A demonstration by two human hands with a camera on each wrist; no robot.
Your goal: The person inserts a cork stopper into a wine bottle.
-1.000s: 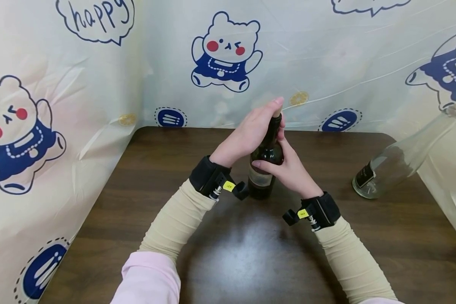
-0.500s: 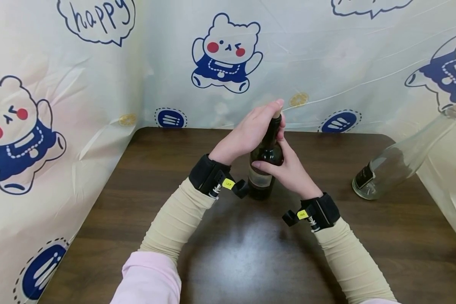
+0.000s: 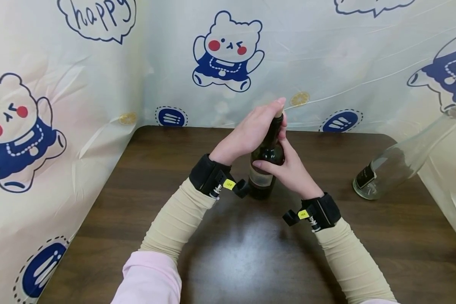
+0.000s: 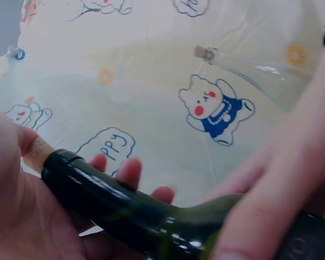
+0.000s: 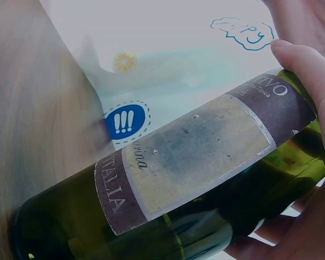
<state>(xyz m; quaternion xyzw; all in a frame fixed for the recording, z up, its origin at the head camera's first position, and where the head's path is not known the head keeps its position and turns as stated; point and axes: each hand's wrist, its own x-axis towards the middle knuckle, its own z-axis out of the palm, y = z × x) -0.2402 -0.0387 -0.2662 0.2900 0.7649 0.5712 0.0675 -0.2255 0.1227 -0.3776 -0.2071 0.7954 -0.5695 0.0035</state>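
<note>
A dark green wine bottle stands upright on the wooden table, with a worn label facing the right wrist camera. My left hand is at the top of its neck. There, thumb and fingers pinch a cork that sticks out of the mouth, while several fingertips show behind the neck. Lower down, my right hand grips the bottle's shoulder and upper body, its thumb across the front and its other fingers behind the glass, partly hidden.
A clear glass bottle with a dark label and a cork in its top stands at the right of the brown table. A printed curtain hangs along the back and left edges.
Both hands keep their hold on the wine bottle and the cork. Only a very slight shift of the whole view shows.
</note>
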